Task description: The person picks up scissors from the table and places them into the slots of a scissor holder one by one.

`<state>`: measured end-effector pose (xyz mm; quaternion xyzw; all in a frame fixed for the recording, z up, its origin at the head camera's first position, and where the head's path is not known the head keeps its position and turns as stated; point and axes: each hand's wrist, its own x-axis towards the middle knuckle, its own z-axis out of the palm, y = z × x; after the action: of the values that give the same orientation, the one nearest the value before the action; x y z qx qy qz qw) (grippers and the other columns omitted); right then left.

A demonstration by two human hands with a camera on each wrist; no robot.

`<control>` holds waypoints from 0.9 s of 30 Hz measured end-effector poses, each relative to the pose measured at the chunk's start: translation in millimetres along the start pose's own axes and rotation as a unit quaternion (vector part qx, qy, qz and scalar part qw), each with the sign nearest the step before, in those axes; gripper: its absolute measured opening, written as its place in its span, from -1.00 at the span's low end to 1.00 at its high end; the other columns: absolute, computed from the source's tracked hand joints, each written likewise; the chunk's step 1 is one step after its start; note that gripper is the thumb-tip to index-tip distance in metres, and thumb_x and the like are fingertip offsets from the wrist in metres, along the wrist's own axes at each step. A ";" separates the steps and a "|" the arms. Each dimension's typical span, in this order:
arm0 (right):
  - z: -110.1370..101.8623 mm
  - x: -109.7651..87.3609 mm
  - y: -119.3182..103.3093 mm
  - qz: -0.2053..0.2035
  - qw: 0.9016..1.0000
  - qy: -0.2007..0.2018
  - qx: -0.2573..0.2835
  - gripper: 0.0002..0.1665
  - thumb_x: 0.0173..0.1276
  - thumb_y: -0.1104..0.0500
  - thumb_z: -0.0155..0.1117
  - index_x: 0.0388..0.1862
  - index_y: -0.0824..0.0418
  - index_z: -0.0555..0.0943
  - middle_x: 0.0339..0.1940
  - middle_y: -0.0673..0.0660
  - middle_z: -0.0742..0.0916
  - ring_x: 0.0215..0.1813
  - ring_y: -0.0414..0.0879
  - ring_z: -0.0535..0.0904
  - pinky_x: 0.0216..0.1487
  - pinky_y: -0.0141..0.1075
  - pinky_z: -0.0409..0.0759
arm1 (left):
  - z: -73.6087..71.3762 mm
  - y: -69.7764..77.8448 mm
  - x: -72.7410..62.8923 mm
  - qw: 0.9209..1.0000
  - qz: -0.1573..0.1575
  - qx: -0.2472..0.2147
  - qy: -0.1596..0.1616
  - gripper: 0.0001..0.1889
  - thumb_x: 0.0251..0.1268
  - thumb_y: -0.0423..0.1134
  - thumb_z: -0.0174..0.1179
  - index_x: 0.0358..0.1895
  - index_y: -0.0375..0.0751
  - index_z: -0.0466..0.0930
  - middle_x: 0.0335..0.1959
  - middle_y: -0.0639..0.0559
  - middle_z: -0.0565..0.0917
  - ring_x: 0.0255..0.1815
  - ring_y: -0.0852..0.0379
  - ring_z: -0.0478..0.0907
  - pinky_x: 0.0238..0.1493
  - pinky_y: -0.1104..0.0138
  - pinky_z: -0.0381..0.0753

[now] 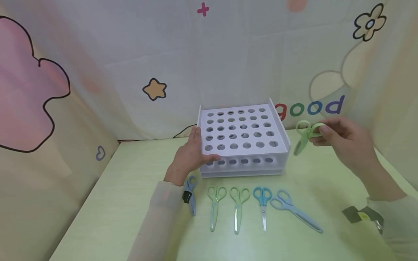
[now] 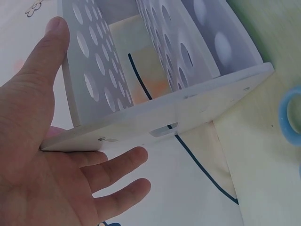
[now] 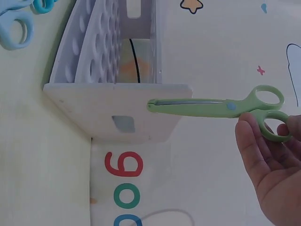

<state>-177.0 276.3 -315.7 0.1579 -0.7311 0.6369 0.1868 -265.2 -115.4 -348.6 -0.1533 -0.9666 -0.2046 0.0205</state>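
Note:
My right hand (image 1: 351, 145) pinches green scissors (image 1: 303, 139) by one handle loop, to the right of a white rack (image 1: 243, 146) with rows of round holes. Their blades stay together; in the right wrist view the green scissors (image 3: 202, 107) appear in front of the rack's side panel (image 3: 84, 106). At the rack's left front corner my left hand (image 1: 187, 154) holds its edge. In the left wrist view, the left hand (image 2: 37, 122) has its thumb by the holed plate (image 2: 89, 66) and its other fingers outside the side panel (image 2: 197, 106).
Before the rack lie several scissors: a blue pair (image 1: 191, 195) partly hidden by the left wrist, green scissors (image 1: 214, 208), more green scissors (image 1: 238, 210), teal-handled scissors (image 1: 263, 208) and light-blue scissors (image 1: 297, 211). A printed curtain (image 1: 228, 65) hangs behind the pale green table (image 1: 107, 217).

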 end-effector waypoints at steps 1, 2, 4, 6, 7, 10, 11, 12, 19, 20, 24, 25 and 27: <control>2.0 1.0 -1.7 -0.004 1.000 0.000 0.007 -0.84 0.50 0.42 0.15 -0.01 0.35 0.61 -0.19 0.04 0.78 -0.30 -0.16 0.76 -0.26 -0.35 0.66 | 0.1 0.2 -0.1 1.000 0.001 -0.002 0.000 0.32 0.05 0.30 0.46 0.63 -0.26 -0.25 0.62 -0.13 -0.05 -0.25 0.00 0.52 -0.31 0.21 0.52; 4.2 2.1 -3.5 -0.009 1.000 0.000 0.015 -0.84 0.50 0.42 0.16 -0.02 0.35 0.61 -0.20 0.05 0.77 -0.30 -0.15 0.76 -0.26 -0.35 0.66 | 0.2 0.4 -0.2 1.000 -0.001 -0.001 0.000 0.32 0.05 0.30 0.46 0.63 -0.26 -0.25 0.63 -0.13 -0.06 -0.24 0.00 0.52 -0.30 0.21 0.52; 8.3 3.8 -7.0 -0.017 1.000 0.001 0.015 -0.84 0.50 0.43 0.15 -0.02 0.37 0.61 -0.22 0.07 0.76 -0.31 -0.16 0.76 -0.27 -0.35 0.66 | 0.8 0.3 0.0 1.000 -0.001 -0.002 -0.001 0.32 0.05 0.30 0.46 0.63 -0.27 -0.26 0.63 -0.13 -0.06 -0.22 0.00 0.52 -0.28 0.20 0.53; 12.4 5.6 -10.4 -0.021 1.000 0.008 0.000 -0.86 0.50 0.42 0.15 -0.04 0.36 0.61 -0.23 0.07 0.75 -0.31 -0.17 0.75 -0.26 -0.37 0.65 | 1.0 -0.2 -0.1 1.000 -0.002 -0.005 -0.002 0.32 0.06 0.30 0.46 0.63 -0.27 -0.26 0.64 -0.13 -0.08 -0.20 -0.01 0.53 -0.26 0.20 0.53; 14.2 6.5 -11.8 -0.021 1.000 0.012 -0.003 -0.86 0.50 0.42 0.15 -0.05 0.34 0.61 -0.24 0.07 0.75 -0.32 -0.18 0.75 -0.25 -0.38 0.65 | 1.1 -0.4 -0.1 1.000 -0.003 -0.006 -0.003 0.32 0.06 0.30 0.45 0.63 -0.27 -0.26 0.64 -0.14 -0.09 -0.20 -0.01 0.53 -0.26 0.19 0.54; 18.1 8.8 -14.3 -0.037 0.999 0.033 0.018 -0.87 0.48 0.45 0.16 -0.08 0.36 0.61 -0.26 0.08 0.74 -0.34 -0.18 0.74 -0.24 -0.40 0.64 | 1.1 -1.0 -0.1 1.000 -0.005 -0.008 -0.004 0.33 0.06 0.30 0.45 0.63 -0.26 -0.28 0.65 -0.15 -0.13 -0.18 -0.01 0.53 -0.24 0.19 0.54; 19.1 9.4 -14.9 -0.047 0.997 0.041 0.045 -0.87 0.47 0.46 0.16 -0.09 0.39 0.61 -0.26 0.10 0.75 -0.35 -0.16 0.75 -0.23 -0.39 0.65 | 0.9 -1.1 -0.1 1.000 -0.005 -0.008 -0.004 0.33 0.06 0.30 0.45 0.63 -0.26 -0.29 0.65 -0.16 -0.14 -0.18 -0.01 0.53 -0.23 0.18 0.54; 20.1 10.2 -15.3 -0.061 0.995 0.048 0.070 -0.88 0.46 0.48 0.16 -0.09 0.42 0.60 -0.26 0.12 0.75 -0.35 -0.14 0.75 -0.23 -0.37 0.65 | 0.8 -1.0 -0.2 1.000 -0.004 -0.008 -0.005 0.33 0.07 0.30 0.45 0.63 -0.26 -0.29 0.65 -0.16 -0.14 -0.18 -0.01 0.53 -0.23 0.18 0.54; 27.6 16.5 -13.6 -0.104 0.977 0.057 0.176 -0.89 0.44 0.50 0.15 -0.10 0.58 0.54 -0.24 0.26 0.76 -0.33 -0.02 0.77 -0.20 -0.25 0.65 | -1.1 -0.7 -0.9 1.000 -0.007 -0.004 -0.005 0.33 0.06 0.30 0.44 0.63 -0.26 -0.30 0.66 -0.16 -0.16 -0.20 -0.01 0.53 -0.25 0.20 0.54; 28.8 16.9 -12.2 -0.097 0.978 0.053 0.175 -0.89 0.45 0.50 0.15 -0.11 0.57 0.54 -0.25 0.25 0.76 -0.33 -0.02 0.77 -0.20 -0.25 0.65 | -0.9 -0.8 -0.7 1.000 -0.008 -0.005 -0.004 0.33 0.06 0.30 0.45 0.64 -0.25 -0.29 0.66 -0.15 -0.15 -0.20 -0.01 0.53 -0.25 0.20 0.54; 32.9 16.8 -4.3 -0.052 0.986 0.040 0.155 -0.90 0.46 0.48 0.16 -0.10 0.45 0.57 -0.25 0.18 0.77 -0.33 -0.07 0.77 -0.22 -0.29 0.66 | 0.4 -0.8 1.1 1.000 -0.008 -0.008 -0.001 0.32 0.05 0.29 0.47 0.64 -0.23 -0.27 0.65 -0.12 -0.11 -0.19 0.00 0.52 -0.24 0.20 0.54; 33.6 16.8 -2.1 -0.042 0.986 0.039 0.154 -0.89 0.46 0.48 0.16 -0.09 0.43 0.58 -0.25 0.17 0.77 -0.33 -0.07 0.77 -0.22 -0.30 0.66 | 0.9 -0.7 1.6 1.000 -0.008 -0.009 -0.001 0.32 0.05 0.28 0.47 0.64 -0.22 -0.26 0.65 -0.11 -0.10 -0.19 0.00 0.52 -0.24 0.20 0.54; 34.8 17.0 2.1 -0.030 0.987 0.035 0.152 -0.88 0.46 0.47 0.17 -0.08 0.41 0.59 -0.25 0.15 0.77 -0.32 -0.09 0.77 -0.22 -0.31 0.66 | 1.5 -0.7 2.4 1.000 -0.009 -0.009 0.000 0.31 0.05 0.28 0.47 0.63 -0.21 -0.25 0.64 -0.10 -0.09 -0.19 0.00 0.52 -0.25 0.20 0.54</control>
<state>-195.4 242.3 -313.6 0.1838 -0.6141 0.7397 0.2048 -267.7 -114.7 -350.0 -0.1453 -0.9660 -0.2131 0.0172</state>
